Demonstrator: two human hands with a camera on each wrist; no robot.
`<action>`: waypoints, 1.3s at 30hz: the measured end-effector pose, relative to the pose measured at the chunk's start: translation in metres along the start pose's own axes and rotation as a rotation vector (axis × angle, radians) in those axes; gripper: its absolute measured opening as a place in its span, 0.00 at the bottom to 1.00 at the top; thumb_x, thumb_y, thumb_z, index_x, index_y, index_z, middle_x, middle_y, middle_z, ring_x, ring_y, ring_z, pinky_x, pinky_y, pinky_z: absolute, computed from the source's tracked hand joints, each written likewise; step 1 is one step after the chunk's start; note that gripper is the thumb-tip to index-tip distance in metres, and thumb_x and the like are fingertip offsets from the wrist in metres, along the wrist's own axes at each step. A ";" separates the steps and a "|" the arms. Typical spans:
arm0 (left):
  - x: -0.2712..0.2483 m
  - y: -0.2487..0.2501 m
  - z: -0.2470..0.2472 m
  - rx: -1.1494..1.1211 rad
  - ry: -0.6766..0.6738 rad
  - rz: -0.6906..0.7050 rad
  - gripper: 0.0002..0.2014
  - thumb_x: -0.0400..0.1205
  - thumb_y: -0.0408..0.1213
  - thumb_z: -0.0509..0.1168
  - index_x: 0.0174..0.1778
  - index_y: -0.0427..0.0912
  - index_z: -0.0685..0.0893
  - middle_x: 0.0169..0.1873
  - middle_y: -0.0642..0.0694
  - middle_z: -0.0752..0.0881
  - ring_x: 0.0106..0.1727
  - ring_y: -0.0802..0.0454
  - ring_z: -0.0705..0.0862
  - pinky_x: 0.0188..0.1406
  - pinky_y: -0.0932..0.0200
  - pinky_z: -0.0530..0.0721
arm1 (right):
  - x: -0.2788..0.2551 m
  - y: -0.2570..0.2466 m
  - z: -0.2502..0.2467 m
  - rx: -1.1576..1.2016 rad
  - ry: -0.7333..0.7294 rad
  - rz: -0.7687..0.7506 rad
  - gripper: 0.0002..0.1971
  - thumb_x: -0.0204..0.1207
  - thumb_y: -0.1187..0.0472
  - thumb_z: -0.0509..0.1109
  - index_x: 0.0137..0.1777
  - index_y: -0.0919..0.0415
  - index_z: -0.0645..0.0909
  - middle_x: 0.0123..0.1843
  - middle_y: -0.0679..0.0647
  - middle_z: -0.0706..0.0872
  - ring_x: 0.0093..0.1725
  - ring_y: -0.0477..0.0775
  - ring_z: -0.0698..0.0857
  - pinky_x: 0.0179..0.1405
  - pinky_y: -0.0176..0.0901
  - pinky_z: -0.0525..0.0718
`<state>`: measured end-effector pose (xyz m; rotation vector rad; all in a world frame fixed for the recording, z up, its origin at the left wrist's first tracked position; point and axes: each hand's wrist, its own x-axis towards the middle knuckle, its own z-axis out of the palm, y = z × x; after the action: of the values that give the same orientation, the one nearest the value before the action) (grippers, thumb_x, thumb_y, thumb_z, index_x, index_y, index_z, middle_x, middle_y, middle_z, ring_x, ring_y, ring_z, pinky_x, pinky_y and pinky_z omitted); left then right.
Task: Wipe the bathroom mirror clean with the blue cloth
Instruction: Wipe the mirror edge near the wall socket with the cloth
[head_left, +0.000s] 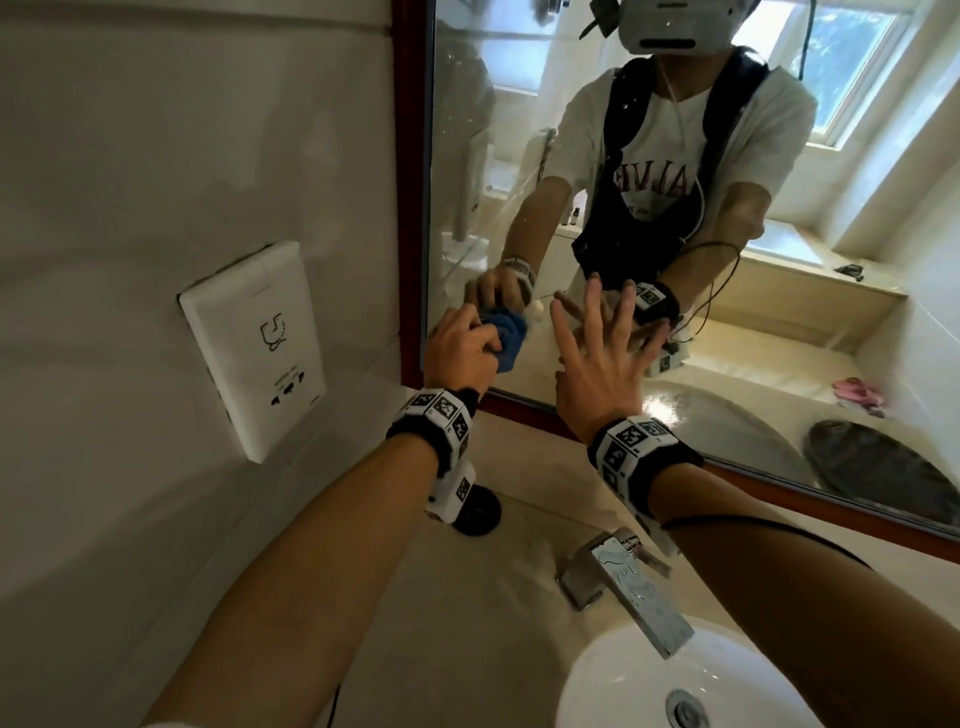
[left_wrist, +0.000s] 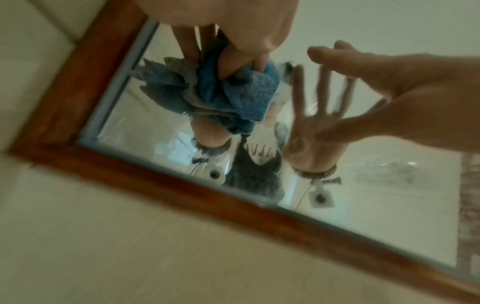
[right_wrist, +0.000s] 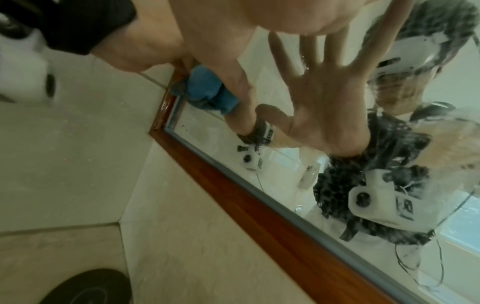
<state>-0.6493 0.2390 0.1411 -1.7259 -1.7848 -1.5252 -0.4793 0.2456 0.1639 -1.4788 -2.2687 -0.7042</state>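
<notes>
A wood-framed bathroom mirror (head_left: 727, 312) fills the wall ahead, wet with droplets. My left hand (head_left: 460, 353) grips a bunched blue cloth (head_left: 506, 332) and holds it against the glass near the mirror's lower left corner. The left wrist view shows the cloth (left_wrist: 244, 96) squeezed between curled fingers, with its reflection behind it. My right hand (head_left: 597, 358) is spread flat with straight fingers against the glass just right of the cloth, and nothing is in it. In the right wrist view the blue cloth (right_wrist: 207, 90) sits by the frame corner.
A white wall socket plate (head_left: 254, 348) is left of the mirror frame (head_left: 410, 208). Below are a beige counter, a chrome faucet (head_left: 628, 587), a white basin (head_left: 649, 691) and a black round object (head_left: 478, 512). The mirror reflects a person and a window.
</notes>
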 end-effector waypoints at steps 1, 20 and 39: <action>-0.009 -0.009 0.003 -0.004 -0.019 -0.033 0.09 0.64 0.25 0.64 0.21 0.41 0.78 0.28 0.44 0.76 0.32 0.44 0.78 0.21 0.61 0.64 | 0.001 0.001 0.004 -0.013 0.005 0.003 0.49 0.65 0.60 0.75 0.84 0.48 0.53 0.87 0.60 0.42 0.83 0.75 0.39 0.69 0.90 0.46; 0.026 -0.007 -0.024 -0.058 -0.152 -0.270 0.11 0.70 0.22 0.62 0.24 0.39 0.76 0.33 0.44 0.73 0.37 0.45 0.74 0.30 0.51 0.74 | -0.002 -0.004 -0.017 -0.021 -0.139 0.018 0.46 0.70 0.62 0.70 0.84 0.44 0.48 0.85 0.58 0.31 0.81 0.72 0.28 0.67 0.91 0.42; 0.084 0.015 -0.052 0.063 0.037 -0.145 0.10 0.68 0.19 0.63 0.26 0.36 0.82 0.35 0.38 0.79 0.40 0.38 0.79 0.29 0.52 0.76 | 0.075 0.014 -0.082 -0.030 0.140 0.008 0.46 0.69 0.52 0.75 0.84 0.46 0.53 0.87 0.62 0.45 0.84 0.73 0.40 0.66 0.91 0.50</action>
<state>-0.6855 0.2462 0.2343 -1.5598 -1.9543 -1.5276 -0.4950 0.2592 0.2745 -1.4051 -2.1548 -0.8165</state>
